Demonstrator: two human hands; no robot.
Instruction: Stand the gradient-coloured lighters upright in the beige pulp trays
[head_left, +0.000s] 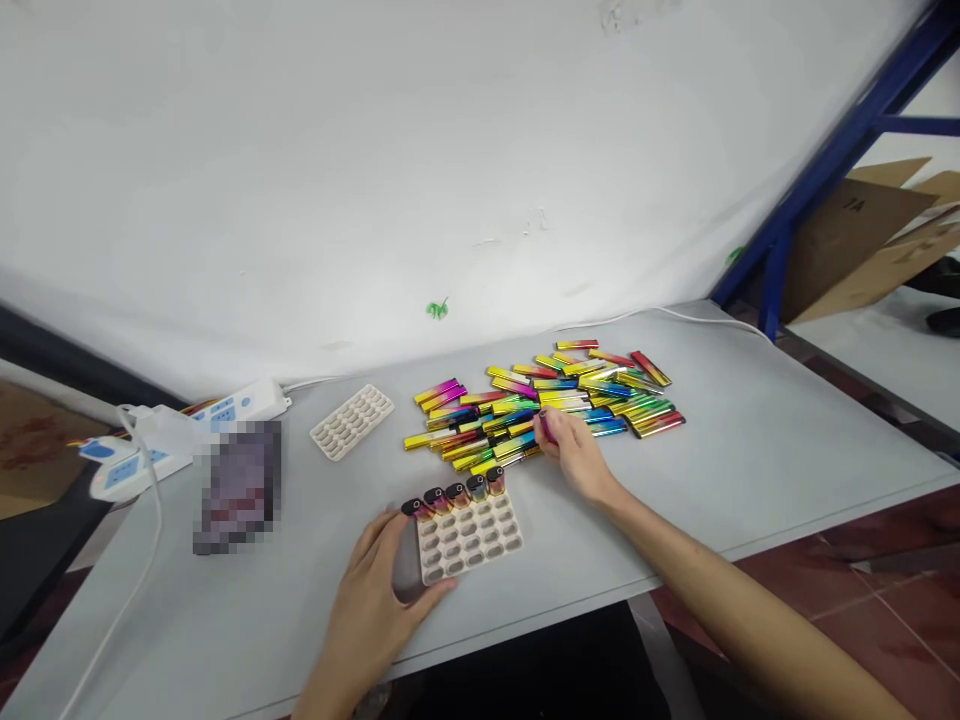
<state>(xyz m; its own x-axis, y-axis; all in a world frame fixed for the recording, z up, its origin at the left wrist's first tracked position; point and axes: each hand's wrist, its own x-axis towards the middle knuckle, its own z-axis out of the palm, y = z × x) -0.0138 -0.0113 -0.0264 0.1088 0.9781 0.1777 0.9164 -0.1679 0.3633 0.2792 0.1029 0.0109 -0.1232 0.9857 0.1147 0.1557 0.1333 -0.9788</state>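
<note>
My left hand (pixel 375 590) grips the near pulp tray (pixel 471 540), thumb along its front edge and fingers at the back left corner. A row of several shiny flat tubes (pixel 457 495) with black end caps stands upright in the tray's back row of slots. The slots in front of them hold nothing. Over the loose pile my right hand (pixel 574 450) is closed on a purple-ended shiny tube (pixel 550 428), mostly hidden by the fingers. Many metallic tubes (pixel 510 408) in yellow, red, green, blue and purple lie heaped behind and beside this hand.
A second pulp tray (pixel 352 422) lies farther back on the left of the grey table (pixel 750 460). Power strips (pixel 225 410) with a white cable and a blurred-out dark object (pixel 240 485) are at the left. The white wall stands behind; cardboard boxes (pixel 855 240) are at right.
</note>
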